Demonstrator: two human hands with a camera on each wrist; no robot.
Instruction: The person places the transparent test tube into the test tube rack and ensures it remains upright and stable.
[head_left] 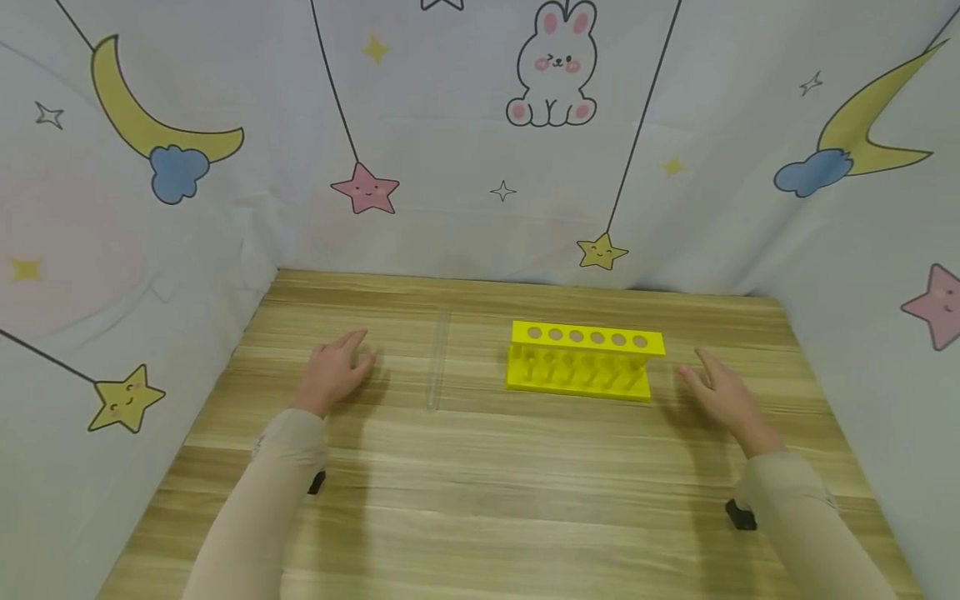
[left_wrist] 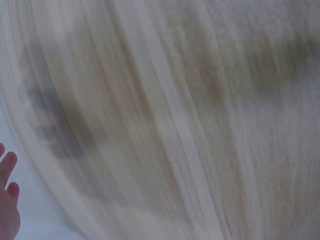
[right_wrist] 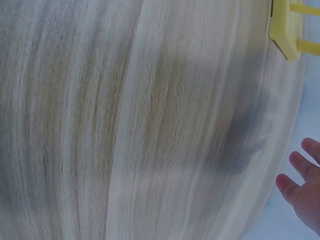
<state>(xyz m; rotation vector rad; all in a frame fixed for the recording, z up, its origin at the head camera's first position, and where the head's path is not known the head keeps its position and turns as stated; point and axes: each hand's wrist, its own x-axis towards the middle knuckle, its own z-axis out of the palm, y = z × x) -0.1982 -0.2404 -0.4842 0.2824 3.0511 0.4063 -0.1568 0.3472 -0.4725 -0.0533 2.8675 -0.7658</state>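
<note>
A yellow test tube rack (head_left: 585, 395) with a row of round holes stands right of the middle of the table. To its left lies a clear glass tube (head_left: 437, 360), lengthwise away from me. My left hand (head_left: 335, 372) hovers left of the tube, fingers relaxed and holding nothing. Off the rack's right end, my right hand (head_left: 717, 393) is held in the air with its fingers apart, touching nothing. Part of the left hand (left_wrist: 7, 200) shows at the left wrist view's edge. In the right wrist view, the right hand (right_wrist: 305, 187) appears below a corner of the rack (right_wrist: 286, 30).
The wood-grain table (head_left: 525, 500) runs back to a white curtain (head_left: 465, 108) printed with stars, moons and a rabbit. More of this curtain encloses the left and right sides. Small black devices sit under both wrists.
</note>
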